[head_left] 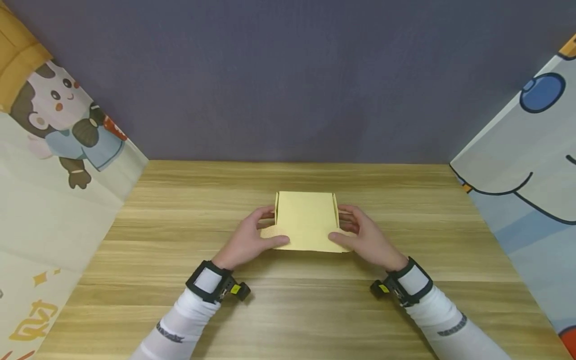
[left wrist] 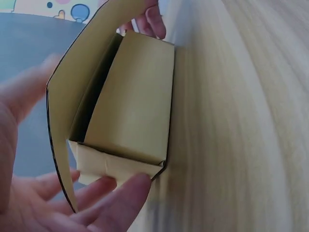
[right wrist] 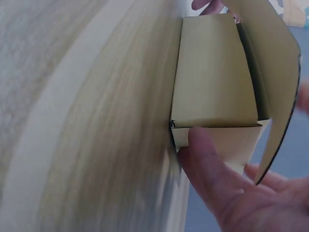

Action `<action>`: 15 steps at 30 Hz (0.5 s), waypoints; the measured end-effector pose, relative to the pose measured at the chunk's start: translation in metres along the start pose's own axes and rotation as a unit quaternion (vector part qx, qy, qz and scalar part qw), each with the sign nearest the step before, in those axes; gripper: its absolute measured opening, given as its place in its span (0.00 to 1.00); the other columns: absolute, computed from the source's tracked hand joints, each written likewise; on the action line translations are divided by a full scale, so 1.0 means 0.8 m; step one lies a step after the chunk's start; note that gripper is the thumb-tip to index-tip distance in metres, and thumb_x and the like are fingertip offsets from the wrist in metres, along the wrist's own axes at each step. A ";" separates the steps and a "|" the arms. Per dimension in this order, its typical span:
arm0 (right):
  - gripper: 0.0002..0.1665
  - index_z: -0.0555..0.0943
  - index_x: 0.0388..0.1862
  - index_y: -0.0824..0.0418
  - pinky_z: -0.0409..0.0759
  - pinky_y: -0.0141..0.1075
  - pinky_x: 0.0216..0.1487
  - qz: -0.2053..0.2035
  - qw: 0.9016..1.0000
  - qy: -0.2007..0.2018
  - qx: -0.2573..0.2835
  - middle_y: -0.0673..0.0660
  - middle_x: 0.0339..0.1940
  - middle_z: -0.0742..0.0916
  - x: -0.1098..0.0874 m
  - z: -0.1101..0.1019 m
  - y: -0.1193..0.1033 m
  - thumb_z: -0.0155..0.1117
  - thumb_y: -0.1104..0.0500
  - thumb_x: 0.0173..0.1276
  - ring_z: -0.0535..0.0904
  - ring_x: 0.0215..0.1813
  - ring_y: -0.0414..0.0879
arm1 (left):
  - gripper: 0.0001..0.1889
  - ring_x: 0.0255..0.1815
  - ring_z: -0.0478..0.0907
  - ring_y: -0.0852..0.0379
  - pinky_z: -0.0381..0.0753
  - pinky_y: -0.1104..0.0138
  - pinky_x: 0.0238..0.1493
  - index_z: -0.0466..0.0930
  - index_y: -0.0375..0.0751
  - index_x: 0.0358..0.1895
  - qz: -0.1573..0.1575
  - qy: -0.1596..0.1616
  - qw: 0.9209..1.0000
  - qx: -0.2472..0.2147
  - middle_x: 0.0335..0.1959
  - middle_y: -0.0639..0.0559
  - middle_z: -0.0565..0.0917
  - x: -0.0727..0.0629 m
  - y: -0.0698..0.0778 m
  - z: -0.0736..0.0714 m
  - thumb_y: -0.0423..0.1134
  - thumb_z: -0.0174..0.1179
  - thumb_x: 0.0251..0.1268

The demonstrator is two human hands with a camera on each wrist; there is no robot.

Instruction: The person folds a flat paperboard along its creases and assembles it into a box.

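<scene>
A small yellow cardboard box [head_left: 307, 219] rests on the wooden table, between the two hands. Its lid [left wrist: 79, 82] is partly raised, and the wrist views show a dark gap beneath it above the box's front wall [right wrist: 212, 72]. My left hand [head_left: 249, 239] holds the left side, with the thumb at the lid's near corner and fingers against the side wall. On the right side my right hand [head_left: 371, 240] grips likewise, thumb over the lid corner, fingers along the wall. The inside of the box is hidden.
The wood-grain table [head_left: 310, 310] spreads around the box. A dark blue-grey wall [head_left: 297, 80] rises behind it. Panels with cartoon prints stand at the left [head_left: 49, 210] and right [head_left: 504, 175]. Each wrist wears a strapped camera.
</scene>
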State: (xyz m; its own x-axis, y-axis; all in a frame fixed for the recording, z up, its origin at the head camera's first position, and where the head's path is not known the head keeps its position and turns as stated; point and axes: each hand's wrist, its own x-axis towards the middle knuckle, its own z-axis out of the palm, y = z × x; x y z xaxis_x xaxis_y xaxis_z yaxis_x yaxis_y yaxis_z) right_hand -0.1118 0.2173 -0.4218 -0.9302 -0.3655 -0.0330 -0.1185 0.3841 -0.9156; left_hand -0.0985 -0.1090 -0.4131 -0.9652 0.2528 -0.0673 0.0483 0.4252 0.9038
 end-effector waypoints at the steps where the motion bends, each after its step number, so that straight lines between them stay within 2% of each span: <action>1: 0.52 0.61 0.83 0.62 0.77 0.56 0.70 -0.001 1.000 -0.007 -0.001 0.67 0.76 0.74 -0.001 -0.001 0.000 0.79 0.51 0.70 0.75 0.73 0.64 | 0.50 0.72 0.76 0.42 0.80 0.48 0.66 0.65 0.46 0.80 0.005 -0.010 1.000 0.005 0.73 0.47 0.75 -0.001 0.000 -0.002 0.52 0.82 0.56; 4: 0.59 0.59 0.84 0.57 0.74 0.56 0.73 -0.007 1.000 -0.026 -0.013 0.63 0.80 0.70 -0.004 -0.005 -0.001 0.83 0.49 0.64 0.69 0.78 0.64 | 0.55 0.75 0.71 0.43 0.75 0.47 0.70 0.62 0.47 0.82 0.017 -0.034 0.999 0.013 0.77 0.48 0.71 -0.003 0.003 -0.006 0.51 0.85 0.51; 7: 0.61 0.57 0.86 0.55 0.74 0.58 0.72 -0.024 0.998 -0.043 -0.033 0.62 0.83 0.66 -0.008 -0.008 -0.005 0.85 0.50 0.62 0.65 0.80 0.65 | 0.57 0.78 0.66 0.44 0.70 0.45 0.74 0.59 0.49 0.83 0.026 -0.048 0.998 0.019 0.80 0.50 0.67 -0.007 0.010 -0.011 0.48 0.85 0.51; 9: 0.62 0.57 0.87 0.53 0.73 0.61 0.72 -0.032 0.997 -0.049 -0.055 0.61 0.85 0.64 -0.011 -0.011 -0.011 0.85 0.51 0.62 0.63 0.81 0.66 | 0.56 0.80 0.62 0.44 0.67 0.43 0.76 0.59 0.49 0.83 0.031 -0.050 0.998 0.021 0.81 0.50 0.65 -0.009 0.014 -0.015 0.47 0.85 0.52; 11: 0.61 0.57 0.87 0.53 0.78 0.58 0.68 -0.038 0.996 -0.053 -0.065 0.60 0.85 0.62 -0.014 -0.014 -0.017 0.83 0.51 0.64 0.61 0.81 0.66 | 0.54 0.81 0.61 0.44 0.66 0.43 0.76 0.60 0.48 0.82 0.033 -0.045 0.998 0.019 0.81 0.51 0.65 -0.011 0.017 -0.017 0.50 0.83 0.55; 13: 0.57 0.59 0.87 0.52 0.81 0.54 0.65 -0.039 0.996 -0.051 -0.069 0.59 0.85 0.64 -0.014 -0.017 -0.021 0.82 0.49 0.66 0.63 0.81 0.63 | 0.49 0.79 0.65 0.45 0.70 0.46 0.75 0.63 0.47 0.80 0.036 -0.039 0.999 0.004 0.80 0.49 0.67 -0.011 0.019 -0.020 0.51 0.81 0.59; 15: 0.52 0.62 0.86 0.52 0.81 0.52 0.65 -0.045 0.995 -0.039 -0.080 0.58 0.84 0.67 -0.012 -0.019 -0.025 0.78 0.47 0.70 0.64 0.81 0.61 | 0.43 0.73 0.73 0.45 0.77 0.50 0.70 0.66 0.44 0.77 0.041 -0.032 0.998 -0.020 0.78 0.47 0.68 -0.011 0.021 -0.021 0.51 0.78 0.64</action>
State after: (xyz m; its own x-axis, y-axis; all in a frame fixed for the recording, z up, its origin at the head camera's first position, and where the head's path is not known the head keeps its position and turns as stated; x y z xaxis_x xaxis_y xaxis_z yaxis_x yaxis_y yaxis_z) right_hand -0.1057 0.2259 -0.3974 -0.8843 -0.4668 0.0102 -0.2605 0.4751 -0.8405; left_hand -0.0937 -0.1187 -0.3904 -0.9399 0.3411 -0.0174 0.1159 0.3663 0.9233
